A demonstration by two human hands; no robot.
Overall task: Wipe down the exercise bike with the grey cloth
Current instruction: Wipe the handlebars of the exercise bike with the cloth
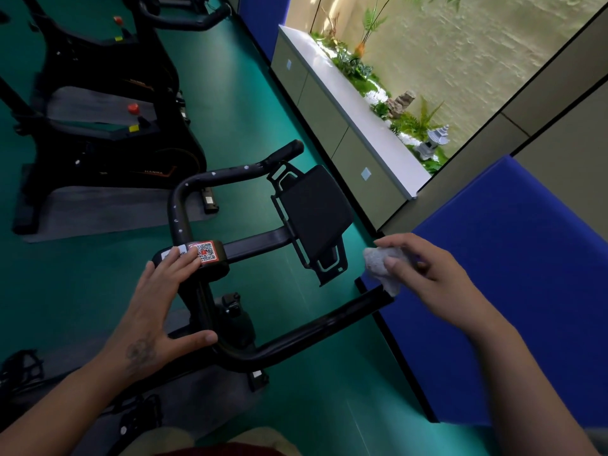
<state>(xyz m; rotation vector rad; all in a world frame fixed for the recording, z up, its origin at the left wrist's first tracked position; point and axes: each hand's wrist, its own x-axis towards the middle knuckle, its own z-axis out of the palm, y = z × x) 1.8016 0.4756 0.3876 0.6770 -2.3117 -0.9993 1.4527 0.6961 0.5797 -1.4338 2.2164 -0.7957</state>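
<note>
The grey cloth [381, 266], soft, light and bunched, sits at the free end of the exercise bike's [250, 245] right handlebar, gripped by the curled fingers of the right hand [424, 274]. The left hand [164, 301] rests flat, fingers extended, on the labelled centre clamp, steadying the rigid frame. Judged best held bunched in the palm.

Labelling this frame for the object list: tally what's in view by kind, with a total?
Black exercise bikes: 3 (near one held, middle, far)
Crumpled grey cloths: 1
Bare hands: 2 (left resting on the near bike's QR-sticker block, right gripping the cloth)
Red round knobs: 2
Small grey stone lanterns: 1
Total: 9
</note>
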